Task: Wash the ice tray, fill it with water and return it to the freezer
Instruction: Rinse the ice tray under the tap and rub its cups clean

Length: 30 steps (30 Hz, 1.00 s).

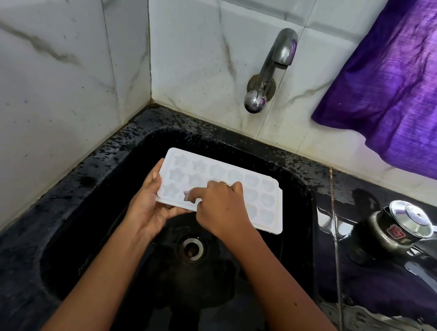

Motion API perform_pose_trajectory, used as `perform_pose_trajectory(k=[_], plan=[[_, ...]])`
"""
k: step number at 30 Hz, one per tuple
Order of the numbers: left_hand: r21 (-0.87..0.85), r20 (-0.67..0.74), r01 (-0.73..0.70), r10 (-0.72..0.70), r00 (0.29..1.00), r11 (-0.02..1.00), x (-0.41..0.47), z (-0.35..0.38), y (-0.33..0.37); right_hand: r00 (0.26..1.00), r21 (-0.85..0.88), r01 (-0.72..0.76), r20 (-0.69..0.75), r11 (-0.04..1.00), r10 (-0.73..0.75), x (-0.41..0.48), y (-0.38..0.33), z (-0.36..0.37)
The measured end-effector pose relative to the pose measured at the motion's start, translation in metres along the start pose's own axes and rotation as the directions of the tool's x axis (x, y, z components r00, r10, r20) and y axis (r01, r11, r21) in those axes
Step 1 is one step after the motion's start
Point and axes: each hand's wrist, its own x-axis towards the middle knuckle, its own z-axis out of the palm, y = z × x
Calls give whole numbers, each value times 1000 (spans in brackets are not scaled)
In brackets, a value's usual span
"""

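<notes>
Filling the middle of the view, the black sink [302,208] catches any drips beneath the white ice tray [263,199]. The left hand [147,205] grips its nine-o'clock end to steady it; the right hand [222,206] rubs a pocket, holding nothing. At three o'clock, the steel pot [401,224] bears an unreadable red label.

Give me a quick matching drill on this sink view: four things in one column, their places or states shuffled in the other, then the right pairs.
Things:
1. ice tray
2. tap
3. purple cloth
4. steel pot

Places or states:
A. stands on the wet counter right of the sink
B. hangs at the upper right
C. held over the sink, left hand at its end, right hand rubbing its moulds
D. fixed to the tiled wall, no water seen running

Pairs: 1-C, 2-D, 3-B, 4-A
</notes>
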Motion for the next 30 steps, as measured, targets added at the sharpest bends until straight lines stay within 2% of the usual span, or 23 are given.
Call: perform_pose_trajectory(k=[13, 19, 25, 30], plan=[[-21, -9, 32, -32, 999, 999, 3, -2, -4, 1000, -1, -18, -13, 1000, 18, -4, -1, 4], [-55, -3, 31, -31, 1000, 998, 4, -4, -5, 992, 17, 27, -122, 999, -25, -3, -12, -6], [-13, 30, 21, -20, 999, 1000, 2, -2, -5, 998, -44, 50, 35, 998, -49, 8, -22, 1], [-4, 28, 32, -31, 999, 999, 2, -2, -4, 997, -76, 72, 45, 994, -69, 12, -28, 2]])
